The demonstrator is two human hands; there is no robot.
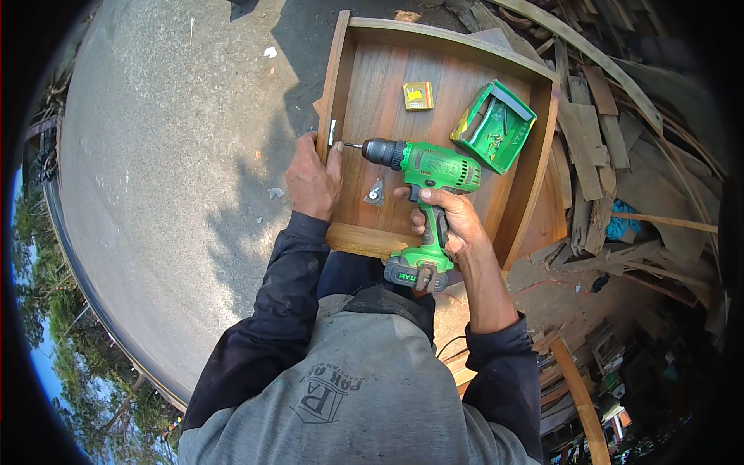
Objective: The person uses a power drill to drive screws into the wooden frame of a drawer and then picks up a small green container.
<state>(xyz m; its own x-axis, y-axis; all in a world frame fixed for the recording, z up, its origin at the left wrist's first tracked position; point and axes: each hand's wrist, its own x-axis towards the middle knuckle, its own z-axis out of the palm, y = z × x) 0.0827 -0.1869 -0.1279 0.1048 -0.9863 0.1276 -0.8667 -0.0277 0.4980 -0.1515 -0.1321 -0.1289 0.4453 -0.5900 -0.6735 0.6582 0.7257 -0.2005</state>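
A wooden drawer box (375, 66) lies face up in front of me. My left hand (314, 177) grips its left side beside a small white metal strip (333, 132), fingertips near the drill bit. My right hand (449, 217) holds a green cordless drill (442, 167) by the handle, pointed left, its bit reaching toward that strip; whether it touches is unclear. Inside the drawer are a small yellow box (418, 95), an open green box (496, 124) with small items, and a clear bag (373, 192) with small hardware.
Piles of wood planks and offcuts (589, 139) fill the right side, with a blue cloth (624, 221) among them. Rough ground (170, 170) with bits of litter lies to the left, edged by a dark curb and trees (74, 349).
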